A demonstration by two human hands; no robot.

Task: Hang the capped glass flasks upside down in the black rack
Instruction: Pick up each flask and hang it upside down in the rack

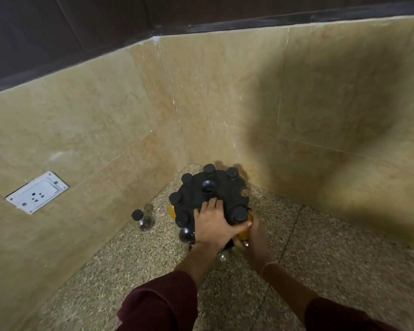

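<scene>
A round black rack (221, 187) stands on the floor in the corner of the walls. Several black-capped flasks hang in its rim slots, caps on top, such as the far one (209, 169). My left hand (213, 226) lies on the rack's near top, fingers spread and thumb over the edge, holding it. Below the near right rim, my right hand (255, 237) grips an orange-filled flask (244, 231) whose black cap (239, 213) sits above the rim. A loose capped flask (142, 219) stands on the floor to the left, with a clear one (148, 207) behind it.
Beige stone walls close the corner behind and to both sides of the rack. A white wall socket (37, 191) sits low on the left wall. The floor (320, 247) is speckled stone. Open notches (243, 193) show on the rack's right rim.
</scene>
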